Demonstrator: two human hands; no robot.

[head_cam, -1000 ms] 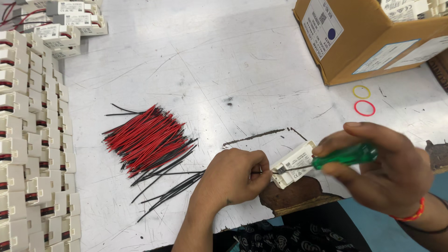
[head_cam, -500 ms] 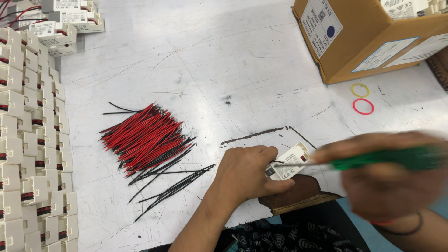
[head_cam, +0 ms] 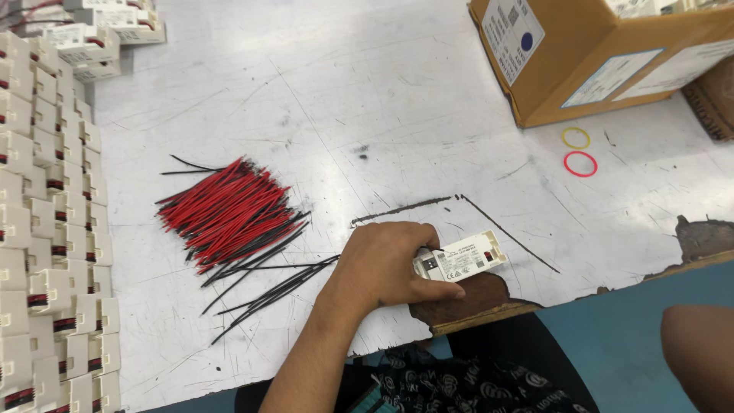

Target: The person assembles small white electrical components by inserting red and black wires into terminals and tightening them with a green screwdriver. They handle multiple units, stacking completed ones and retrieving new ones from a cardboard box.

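One white rectangular module (head_cam: pixel 461 259) with a printed label lies at the near edge of the white worktable (head_cam: pixel 367 92), beside a chipped brown patch (head_cam: pixel 466 294) in the tabletop. The left hand (head_cam: pixel 386 264) rests over the module's left end, fingers curled and thumb pressed along its near side — holding it down. The right hand (head_cam: pixel 699 352) shows only as a blurred shape at the lower right, off the table; its grip cannot be told.

To the left lies one loose bundle of red wires (head_cam: pixel 225 210), with a fan of black wires (head_cam: pixel 264 279) spreading toward the hand. Rows of white modules (head_cam: pixel 46 229) — too many to count — line the left edge. One cardboard box (head_cam: pixel 604 53) stands at the far right; near it lie two rubber bands, one yellow (head_cam: pixel 576 138) and one red (head_cam: pixel 580 164). The table's middle and far centre are open surface.
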